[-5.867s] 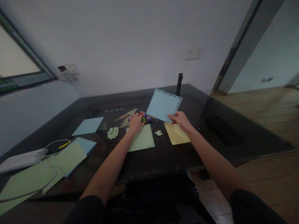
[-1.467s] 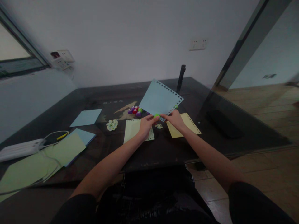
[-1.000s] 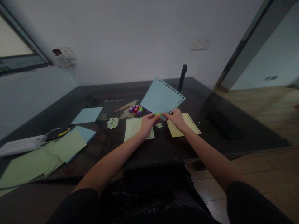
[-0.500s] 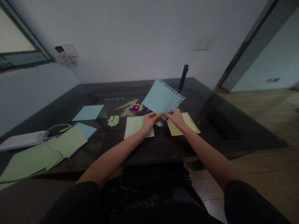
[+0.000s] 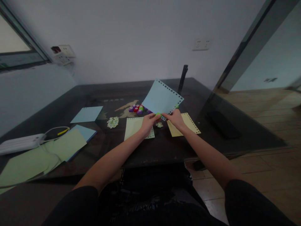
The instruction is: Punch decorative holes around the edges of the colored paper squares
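Both my hands hold a light blue loose-leaf sheet [image 5: 162,97] tilted above the table, with punched holes along two visible edges. My left hand [image 5: 148,124] pinches its lower corner, beside a small bright green piece [image 5: 158,115] whose kind I cannot make out. My right hand [image 5: 176,120] is closed on the holed edge close by, and a second bit of green shows behind its fingers. Under the hands lie a pale green holed sheet [image 5: 134,127] and a yellow holed sheet [image 5: 191,124]. Between these sits a small cluster of whitish pieces [image 5: 159,125].
Purple, red and green eyed pieces [image 5: 136,109] lie behind the left hand. A pile of whitish pieces [image 5: 113,122] and a blue sheet [image 5: 87,114] are further left. Green sheets [image 5: 30,160], a white power strip [image 5: 21,143], a black upright post [image 5: 182,80] and a dark flat object [image 5: 223,125] surround.
The whole view has shifted slightly. My hands keep their hold on the blue sheet in nearly the same pose.
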A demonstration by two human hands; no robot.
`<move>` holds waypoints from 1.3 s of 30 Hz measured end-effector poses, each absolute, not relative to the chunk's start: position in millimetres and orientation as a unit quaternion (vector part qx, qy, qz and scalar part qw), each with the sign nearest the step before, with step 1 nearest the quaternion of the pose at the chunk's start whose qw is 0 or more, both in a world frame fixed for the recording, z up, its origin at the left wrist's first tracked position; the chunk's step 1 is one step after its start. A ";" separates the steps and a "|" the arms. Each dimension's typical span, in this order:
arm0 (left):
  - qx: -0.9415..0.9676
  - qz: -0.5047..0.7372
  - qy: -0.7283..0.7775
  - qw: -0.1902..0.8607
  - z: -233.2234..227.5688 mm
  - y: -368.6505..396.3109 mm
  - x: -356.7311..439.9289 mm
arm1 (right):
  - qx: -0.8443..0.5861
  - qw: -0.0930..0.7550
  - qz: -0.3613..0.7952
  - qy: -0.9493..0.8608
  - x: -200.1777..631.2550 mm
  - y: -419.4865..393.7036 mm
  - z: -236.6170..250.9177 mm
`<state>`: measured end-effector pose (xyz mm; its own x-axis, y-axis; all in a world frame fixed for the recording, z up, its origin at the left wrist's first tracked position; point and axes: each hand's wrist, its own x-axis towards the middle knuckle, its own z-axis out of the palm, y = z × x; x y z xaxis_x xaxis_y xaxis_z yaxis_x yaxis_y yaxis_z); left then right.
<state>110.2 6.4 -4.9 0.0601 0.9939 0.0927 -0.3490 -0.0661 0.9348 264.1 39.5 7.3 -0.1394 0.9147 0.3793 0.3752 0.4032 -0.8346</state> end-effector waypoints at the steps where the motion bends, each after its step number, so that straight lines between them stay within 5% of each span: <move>1: 0.437 0.579 0.364 0.584 -4.4 6.0 109.9 | -0.464 0.464 0.288 -0.698 264.2 39.4 7.2; 31: 0.458 0.502 0.331 0.654 5.2 0.4 101.7 | -0.490 0.498 0.321 -0.639 267.3 39.6 14.8; 39: 0.565 0.433 0.405 0.574 5.6 2.8 95.2 | -0.480 0.516 0.332 -0.627 271.3 43.7 15.4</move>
